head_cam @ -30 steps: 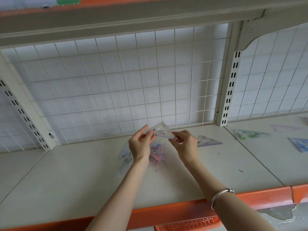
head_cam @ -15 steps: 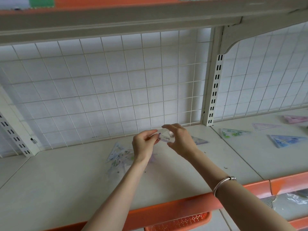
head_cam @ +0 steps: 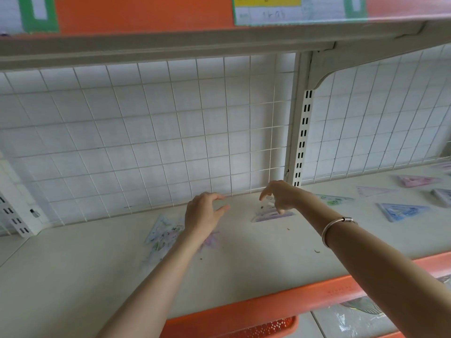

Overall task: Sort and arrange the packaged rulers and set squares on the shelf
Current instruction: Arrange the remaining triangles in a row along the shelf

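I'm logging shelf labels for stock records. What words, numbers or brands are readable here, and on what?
Nothing reads clearly.
Yellow-banded price label on the upper shelf edge: handwritten marks, too blurred to read.
Green-framed label on the same edge: no text visible.
Packaged set squares lying on the shelf: printing too small and blurred to read.
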Demonstrator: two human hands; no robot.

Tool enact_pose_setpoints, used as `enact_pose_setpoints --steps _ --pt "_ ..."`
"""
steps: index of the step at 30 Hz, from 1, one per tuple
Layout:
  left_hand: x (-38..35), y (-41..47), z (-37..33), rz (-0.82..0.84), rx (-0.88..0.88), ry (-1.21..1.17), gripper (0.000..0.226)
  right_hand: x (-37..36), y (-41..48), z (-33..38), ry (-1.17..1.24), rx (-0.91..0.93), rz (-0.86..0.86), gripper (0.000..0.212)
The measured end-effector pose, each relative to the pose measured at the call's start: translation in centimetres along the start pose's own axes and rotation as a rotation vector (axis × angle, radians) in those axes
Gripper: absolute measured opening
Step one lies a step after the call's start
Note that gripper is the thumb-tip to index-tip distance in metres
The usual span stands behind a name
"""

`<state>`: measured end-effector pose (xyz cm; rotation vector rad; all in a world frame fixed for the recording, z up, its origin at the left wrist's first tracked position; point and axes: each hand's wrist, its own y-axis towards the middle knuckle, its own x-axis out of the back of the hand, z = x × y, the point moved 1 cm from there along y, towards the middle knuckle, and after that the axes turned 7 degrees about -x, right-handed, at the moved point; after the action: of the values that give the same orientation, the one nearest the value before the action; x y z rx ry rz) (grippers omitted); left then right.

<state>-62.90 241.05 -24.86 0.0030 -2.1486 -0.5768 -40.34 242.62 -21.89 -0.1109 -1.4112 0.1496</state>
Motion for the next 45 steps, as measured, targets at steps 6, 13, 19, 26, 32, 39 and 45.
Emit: enact_pose_setpoints --steps 6,13,19,26,32,39,45 --pt "0.9 0.7 1.0 0.073 -0.102 0.228 0.037 -0.2 0.9 0.2 -0.043 0.003 0.092 0.066" --pt "1.9 1.3 2.0 0.194 -0.148 0.438 0.043 -0.6 1.6 -0.2 -0.047 -0.025 0.116 0.067" --pt "2.7 1.4 2.7 0.235 -0.105 0.454 0.046 -0.5 1.6 -0.2 -0.056 -0.022 0.135 0.067" --pt "3.7 1.1 3.6 0.258 -0.094 0.456 0.044 -0.7 1.3 0.2 0.037 -0.036 0.112 0.064" --pt "4.8 0.2 4.7 0.265 -0.12 0.413 0.042 -0.9 0.4 4.2 0.262 0.143 -0.035 0.038" --pt "6.6 -1.9 7.1 0.279 -0.115 0.377 0.043 -2.6 0.3 9.8 0.235 0.307 -0.069 0.027" --pt "8.4 -3.7 9.1 0.259 -0.071 0.34 0.043 -3.7 0.1 13.0 0.192 0.374 -0.088 0.03"
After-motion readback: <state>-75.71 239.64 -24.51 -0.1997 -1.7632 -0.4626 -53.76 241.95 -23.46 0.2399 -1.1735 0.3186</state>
